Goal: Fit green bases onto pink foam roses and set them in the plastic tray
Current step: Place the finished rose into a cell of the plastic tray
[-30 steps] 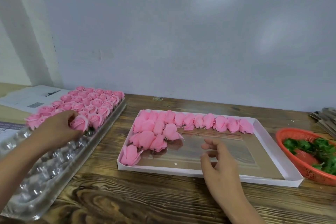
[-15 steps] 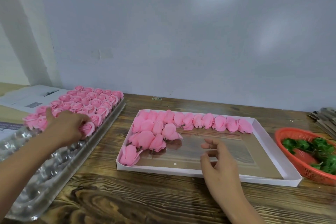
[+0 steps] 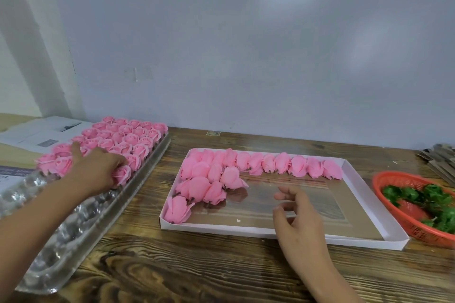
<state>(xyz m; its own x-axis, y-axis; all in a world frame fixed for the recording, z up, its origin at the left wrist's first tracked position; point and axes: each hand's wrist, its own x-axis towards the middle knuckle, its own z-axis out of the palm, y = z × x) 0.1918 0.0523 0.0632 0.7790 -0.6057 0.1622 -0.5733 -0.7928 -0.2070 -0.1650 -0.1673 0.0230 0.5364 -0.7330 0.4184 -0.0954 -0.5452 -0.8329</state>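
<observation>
Two hands, left hand [image 3: 98, 170] gripping rose [image 3: 122, 174] at plastic tray [image 3: 81, 219], right hand [image 3: 299, 216] loosely open, empty

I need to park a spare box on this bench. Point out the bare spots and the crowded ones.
Bare wood lies along the near edge of the table, between the plastic tray and the right hand, and behind the white box up to the wall. Crowded: the strip between the white box and the red basket, and the far left with papers.

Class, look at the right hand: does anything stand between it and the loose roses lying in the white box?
Nothing visible does. The right hand hovers over the bare floor of the white box, and the loose roses lie to its left with open space between.
</observation>
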